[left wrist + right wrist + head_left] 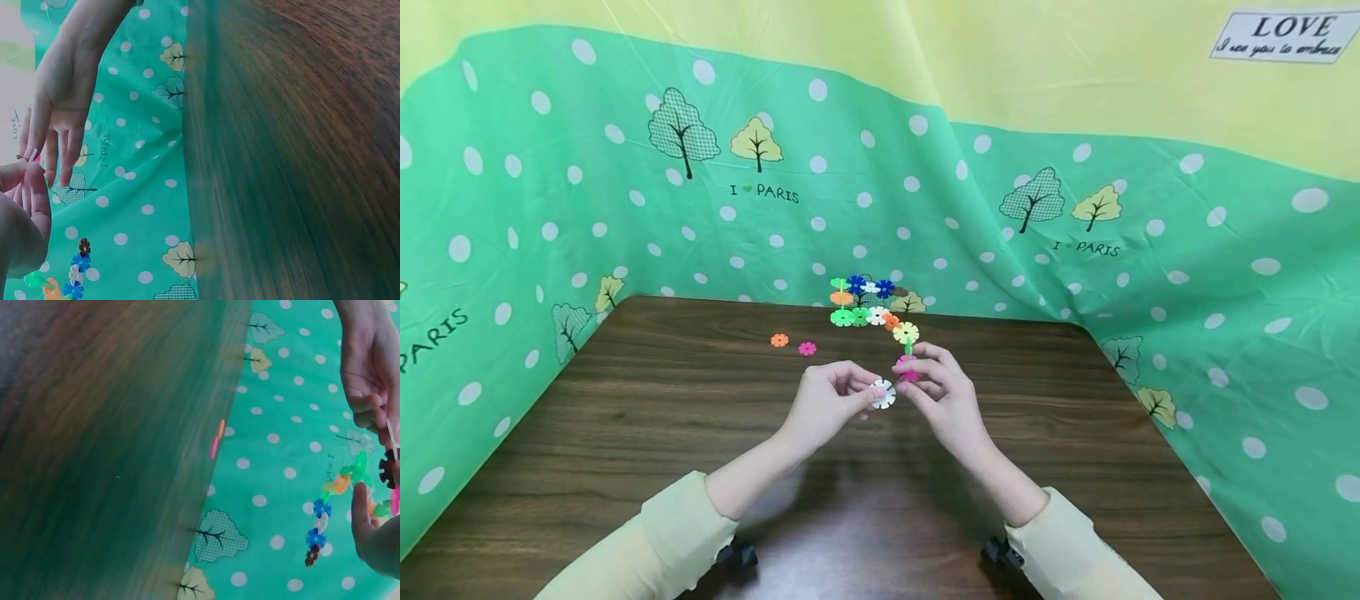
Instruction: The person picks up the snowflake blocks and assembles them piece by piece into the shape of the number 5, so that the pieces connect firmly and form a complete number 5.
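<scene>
My left hand (831,404) pinches a white notched disc (883,394) between thumb and fingers. Just to its right, my right hand (946,396) grips a pink flower-shaped disc (907,367) at the near end of a chain of linked plastic discs. From there the chain runs through a yellow disc (906,333) and green discs (842,317), then bends round to blue ones. In the right wrist view, it hangs above the tabletop. That view also shows a dark brown disc (386,470) between the hands, partly cut off. White and pink discs appear slightly apart.
A loose orange disc (779,340) and a loose pink disc (807,348) lie on the dark wooden table (662,400), left of the chain. Behind the table hangs a green dotted curtain (820,192). A small black device (737,554) sits under the left sleeve.
</scene>
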Demonstrator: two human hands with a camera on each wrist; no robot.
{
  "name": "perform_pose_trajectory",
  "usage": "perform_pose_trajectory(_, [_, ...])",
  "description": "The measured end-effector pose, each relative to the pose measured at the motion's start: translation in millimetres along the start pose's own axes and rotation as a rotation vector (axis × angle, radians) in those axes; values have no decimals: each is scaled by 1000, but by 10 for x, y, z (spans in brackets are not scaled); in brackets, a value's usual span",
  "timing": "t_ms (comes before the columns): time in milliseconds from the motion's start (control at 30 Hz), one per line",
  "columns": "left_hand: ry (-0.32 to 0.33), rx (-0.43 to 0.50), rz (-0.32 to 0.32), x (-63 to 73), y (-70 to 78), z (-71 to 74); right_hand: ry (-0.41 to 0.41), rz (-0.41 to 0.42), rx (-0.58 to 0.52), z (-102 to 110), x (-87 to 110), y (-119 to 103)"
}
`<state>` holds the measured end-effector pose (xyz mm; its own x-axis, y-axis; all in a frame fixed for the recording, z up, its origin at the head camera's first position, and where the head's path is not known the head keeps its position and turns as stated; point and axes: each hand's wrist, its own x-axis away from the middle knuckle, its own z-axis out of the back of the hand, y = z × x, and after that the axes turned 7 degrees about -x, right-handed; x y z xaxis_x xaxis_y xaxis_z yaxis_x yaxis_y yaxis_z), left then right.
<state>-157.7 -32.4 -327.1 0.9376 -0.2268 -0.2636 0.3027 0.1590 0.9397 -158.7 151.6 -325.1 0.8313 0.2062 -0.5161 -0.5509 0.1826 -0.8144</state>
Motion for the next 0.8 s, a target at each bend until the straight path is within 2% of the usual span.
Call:
perform_pose_trajectory(100, [-6, -19, -17, 9, 12, -5, -11, -36, -26, 28, -19, 11])
perform_pose_trajectory(200, [-2, -31, -34, -20, -90, -20, -21, -55, -42, 49, -29, 17])
perform_pose_trajectory(333, [11, -38, -48, -67, -252, -37, -26, -42, -55, 52, -28, 31])
perform_pose_trajectory(500, [-22, -15, -36, -72, -307, -19, -4, -7, -86, 55, -25, 147])
perform_pose_trajectory(667, [-62, -109, -106, -65, -347, 28, -5, -18, -97, 84, -14, 339])
perform_pose_trajectory(800, [-91, -212, -146, -60, -396, 49, -38, -10, -59, 92, 7, 355])
